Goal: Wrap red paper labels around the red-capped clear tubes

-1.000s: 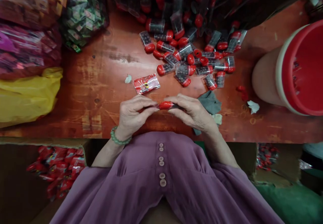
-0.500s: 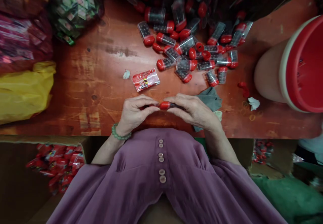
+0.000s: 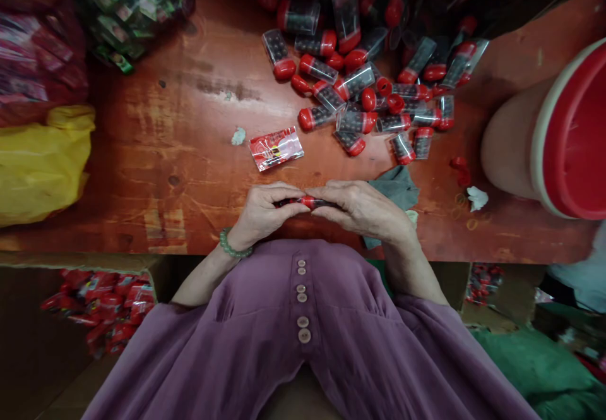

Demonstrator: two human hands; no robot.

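Observation:
Just above the table's front edge, a small red-capped plastic tube (image 3: pixel 308 202) with dark contents lies level between my two hands. My left hand (image 3: pixel 265 213) is closed on its left part, where a dark and red piece shows between thumb and fingers; I cannot tell whether this is a wrapper. My right hand (image 3: pixel 364 206) pinches the right, dark end. The fingertips of both hands nearly meet and cover much of the tube. Beyond the left hand lies a flat, shiny red printed packet (image 3: pixel 276 149). A grey cloth (image 3: pixel 396 187) lies behind the right hand.
Many red-capped tubes (image 3: pixel 355 121) are heaped at the back. A white bucket with red inside (image 3: pixel 514 132) stands at the right, near rubber bands (image 3: pixel 472 224) and crumpled white paper (image 3: pixel 476 198). Bags, one yellow (image 3: pixel 45 167), line the left. Below is a box of red packets (image 3: pixel 106 306).
My hands have come together, the left moving right, so less of the red cap shows between them. The view has shifted slightly.

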